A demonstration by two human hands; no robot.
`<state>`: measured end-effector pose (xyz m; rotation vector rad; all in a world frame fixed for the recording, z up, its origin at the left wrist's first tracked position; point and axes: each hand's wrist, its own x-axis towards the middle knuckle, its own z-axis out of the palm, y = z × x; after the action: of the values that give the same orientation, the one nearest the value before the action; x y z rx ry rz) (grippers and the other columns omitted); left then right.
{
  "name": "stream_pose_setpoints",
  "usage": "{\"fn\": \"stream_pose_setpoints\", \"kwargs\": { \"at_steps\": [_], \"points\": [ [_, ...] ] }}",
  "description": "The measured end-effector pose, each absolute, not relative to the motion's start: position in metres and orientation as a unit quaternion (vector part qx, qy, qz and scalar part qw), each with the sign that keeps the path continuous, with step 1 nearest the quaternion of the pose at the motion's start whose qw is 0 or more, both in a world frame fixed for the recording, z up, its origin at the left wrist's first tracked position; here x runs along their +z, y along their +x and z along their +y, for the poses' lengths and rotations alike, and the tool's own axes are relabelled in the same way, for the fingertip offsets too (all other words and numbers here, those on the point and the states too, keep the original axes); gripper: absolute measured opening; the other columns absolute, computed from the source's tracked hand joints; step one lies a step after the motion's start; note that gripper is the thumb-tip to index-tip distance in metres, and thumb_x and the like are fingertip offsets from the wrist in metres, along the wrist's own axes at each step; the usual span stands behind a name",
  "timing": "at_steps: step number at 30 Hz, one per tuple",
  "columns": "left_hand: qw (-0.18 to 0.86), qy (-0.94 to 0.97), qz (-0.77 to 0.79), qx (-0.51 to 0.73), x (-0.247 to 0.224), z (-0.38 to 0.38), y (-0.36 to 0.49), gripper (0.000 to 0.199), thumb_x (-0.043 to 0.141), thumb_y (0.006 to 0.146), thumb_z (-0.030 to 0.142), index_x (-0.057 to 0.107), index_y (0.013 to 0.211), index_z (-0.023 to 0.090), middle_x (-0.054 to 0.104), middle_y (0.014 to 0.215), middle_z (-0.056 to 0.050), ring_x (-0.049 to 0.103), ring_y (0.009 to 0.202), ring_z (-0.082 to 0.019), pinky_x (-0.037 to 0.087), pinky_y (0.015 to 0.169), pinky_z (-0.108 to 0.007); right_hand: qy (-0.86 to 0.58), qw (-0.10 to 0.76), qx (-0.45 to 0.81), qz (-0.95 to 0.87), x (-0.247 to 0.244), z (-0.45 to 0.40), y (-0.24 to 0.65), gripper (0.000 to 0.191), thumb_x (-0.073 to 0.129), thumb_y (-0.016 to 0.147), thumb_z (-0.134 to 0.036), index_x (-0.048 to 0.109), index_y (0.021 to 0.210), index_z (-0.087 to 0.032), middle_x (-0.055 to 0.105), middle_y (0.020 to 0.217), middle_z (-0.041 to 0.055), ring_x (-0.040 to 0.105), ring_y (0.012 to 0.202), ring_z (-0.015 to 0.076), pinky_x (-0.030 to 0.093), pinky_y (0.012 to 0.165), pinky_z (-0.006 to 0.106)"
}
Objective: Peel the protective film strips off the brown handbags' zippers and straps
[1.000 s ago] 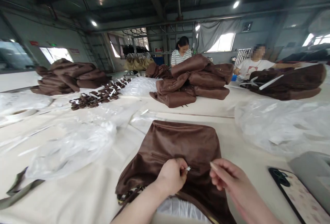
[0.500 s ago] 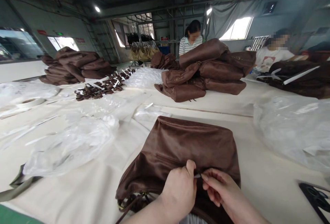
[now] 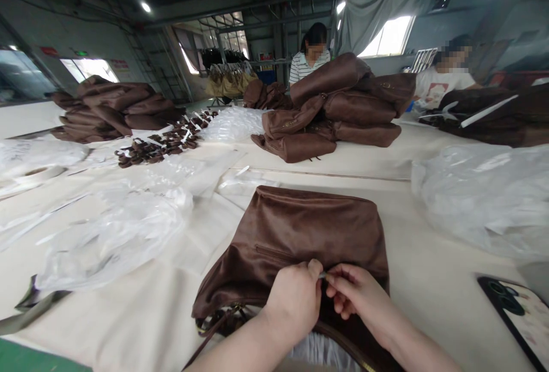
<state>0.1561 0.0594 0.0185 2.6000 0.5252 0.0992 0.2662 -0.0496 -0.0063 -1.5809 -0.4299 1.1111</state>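
A brown leather handbag (image 3: 317, 218) lies on the table in front of me, a zipped slit across its upper face. Its opening faces me, and clear plastic stuffing (image 3: 323, 354) shows inside. My left hand (image 3: 295, 295) is closed in a fist over the bag, thumb on top. Beside it, my right hand (image 3: 358, 295) pinches with thumb and forefinger. Between the two hands a small grey-white piece (image 3: 322, 275) shows; its kind is too small to make out. A thin brown strap and brass-coloured hardware (image 3: 234, 309) lie at the bag's lower left.
Brown bags (image 3: 343, 112) are heaped across the table, with another pile (image 3: 111, 106) at far left. Small brown straps (image 3: 163, 143) lie between. Crumpled clear plastic (image 3: 115, 235) flanks me, with more plastic (image 3: 484, 195) at right. A phone (image 3: 514, 315) lies at right. Two people stand beyond.
My hands have come slightly closer together at the small grey-white piece. The whole view has shifted a little, bringing more of the phone and the plastic stuffing into sight.
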Motion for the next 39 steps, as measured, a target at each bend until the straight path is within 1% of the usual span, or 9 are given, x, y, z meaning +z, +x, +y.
{"fn": "stream_pose_setpoints", "kwargs": {
  "at_steps": [7, 13, 16, 20, 27, 30, 34, 37, 39],
  "points": [
    [0.382, 0.901, 0.195, 0.068, 0.019, 0.068, 0.154, 0.023, 0.043, 0.08, 0.016, 0.065, 0.085, 0.019, 0.067, 0.081, -0.005, 0.06, 0.073, -0.016, 0.045, 0.066, -0.026, -0.686, 0.517, 0.468, -0.207, -0.01, -0.054, 0.263, 0.022, 0.061, 0.076, -0.038, 0.057, 0.078, -0.016, 0.064, 0.064, -0.0006, 0.056, 0.043, 0.0074, 0.043, 0.037, 0.016],
    [0.623, 0.725, 0.293, 0.032, 0.004, 0.062, 0.164, 0.017, 0.047, 0.079, 0.02, 0.062, 0.083, 0.012, 0.061, 0.063, -0.001, 0.046, 0.043, -0.007, 0.038, 0.042, -0.019, -0.713, 0.492, 0.441, -0.235, -0.014, -0.052, 0.259, 0.015, 0.053, 0.08, -0.028, 0.058, 0.077, -0.015, 0.064, 0.067, -0.0002, 0.057, 0.044, 0.0066, 0.043, 0.039, 0.015],
    [0.666, 0.673, 0.317, 0.055, 0.003, 0.053, 0.169, 0.015, 0.047, 0.08, 0.02, 0.059, 0.082, 0.011, 0.059, 0.06, -0.001, 0.044, 0.039, -0.006, 0.037, 0.039, -0.018, -0.733, 0.479, 0.403, -0.267, -0.016, -0.05, 0.259, 0.018, 0.047, 0.082, -0.029, 0.058, 0.076, -0.016, 0.065, 0.066, 0.0, 0.058, 0.044, 0.0084, 0.042, 0.037, 0.016],
    [0.625, 0.72, 0.287, 0.092, 0.01, 0.045, 0.165, 0.016, 0.045, 0.083, 0.022, 0.058, 0.08, 0.014, 0.058, 0.06, -0.001, 0.049, 0.045, -0.009, 0.041, 0.044, -0.02, -0.755, 0.454, 0.356, -0.312, -0.012, -0.049, 0.258, 0.025, 0.043, 0.083, -0.031, 0.057, 0.067, -0.017, 0.065, 0.058, 0.0006, 0.054, 0.038, 0.01, 0.035, 0.034, 0.018],
    [0.39, 0.872, 0.221, 0.198, 0.019, 0.038, 0.154, 0.018, 0.042, 0.087, 0.021, 0.061, 0.085, 0.019, 0.065, 0.078, -0.005, 0.06, 0.076, -0.017, 0.044, 0.069, -0.026, -0.79, 0.42, 0.311, -0.32, -0.007, -0.048, 0.255, 0.036, 0.038, 0.086, -0.032, 0.051, 0.055, -0.02, 0.059, 0.046, 0.0, 0.047, 0.032, 0.0105, 0.029, 0.035, 0.021],
    [0.393, 0.87, 0.209, 0.214, 0.019, 0.036, 0.153, 0.018, 0.04, 0.088, 0.021, 0.058, 0.09, 0.019, 0.065, 0.078, -0.004, 0.061, 0.075, -0.016, 0.043, 0.068, -0.025, -0.804, 0.379, 0.249, -0.385, -0.009, -0.05, 0.256, 0.047, 0.033, 0.091, -0.033, 0.054, 0.051, -0.02, 0.059, 0.044, 0.0016, 0.054, 0.041, 0.0126, 0.035, 0.045, 0.023],
    [0.407, 0.856, 0.227, 0.222, 0.016, 0.037, 0.153, 0.024, 0.041, 0.086, 0.018, 0.047, 0.109, 0.017, 0.062, 0.067, 0.0, 0.058, 0.062, -0.014, 0.041, 0.06, -0.023, -0.835, 0.276, 0.162, -0.447, -0.008, -0.053, 0.256, 0.052, 0.028, 0.094, -0.029, 0.061, 0.056, -0.02, 0.066, 0.055, 0.0034, 0.059, 0.05, 0.0154, 0.03, 0.05, 0.028],
    [0.348, 0.879, 0.266, 0.19, 0.017, 0.04, 0.153, 0.012, 0.042, 0.085, 0.021, 0.051, 0.092, 0.018, 0.061, 0.065, -0.001, 0.056, 0.057, -0.014, 0.036, 0.052, -0.023, -0.847, 0.229, 0.131, -0.462, -0.006, -0.053, 0.255, 0.052, 0.026, 0.095, -0.027, 0.066, 0.061, -0.021, 0.07, 0.063, 0.0046, 0.062, 0.056, 0.0173, 0.028, 0.052, 0.03],
    [0.308, 0.897, 0.276, 0.154, 0.02, 0.043, 0.153, 0.018, 0.04, 0.086, 0.024, 0.053, 0.075, 0.019, 0.06, 0.063, -0.003, 0.054, 0.055, -0.014, 0.033, 0.05, -0.023, -0.85, 0.207, 0.117, -0.469, -0.008, -0.053, 0.255, 0.051, 0.027, 0.096, -0.027, 0.068, 0.065, -0.022, 0.071, 0.066, 0.0056, 0.064, 0.059, 0.0187, 0.029, 0.052, 0.03]
  ]
}}
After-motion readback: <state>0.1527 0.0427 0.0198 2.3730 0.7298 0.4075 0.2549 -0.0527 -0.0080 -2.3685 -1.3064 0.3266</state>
